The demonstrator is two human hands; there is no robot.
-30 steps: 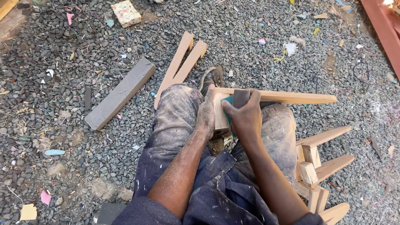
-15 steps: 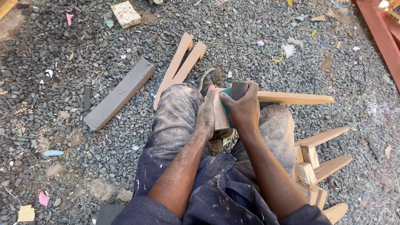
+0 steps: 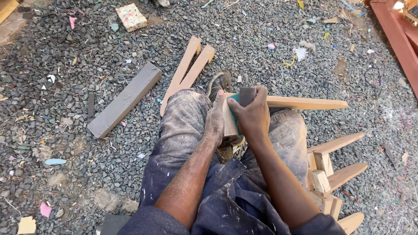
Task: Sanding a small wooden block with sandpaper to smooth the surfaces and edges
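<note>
I sit on gravel with a pale wooden piece (image 3: 305, 103) lying across my dusty trouser legs, its tapered leg pointing right. My left hand (image 3: 215, 119) lies flat against the left side of its short block end (image 3: 229, 124), steadying it. My right hand (image 3: 251, 114) is closed on a dark sanding block (image 3: 247, 95) wrapped in teal abrasive paper, pressed on top of the wood near that end. My dark shoe (image 3: 219, 82) shows just beyond the hands.
Two tapered wooden legs (image 3: 188, 71) lie on the gravel ahead. A grey rectangular bar (image 3: 125, 99) lies to the left. Several more wooden leg assemblies (image 3: 333, 169) are stacked at my right. A red beam (image 3: 398, 39) runs along the top right. Paper scraps litter the ground.
My right hand has slid the sanding block a little forward and left along the wood, exposing the teal paper edge. My left hand stays in place.
</note>
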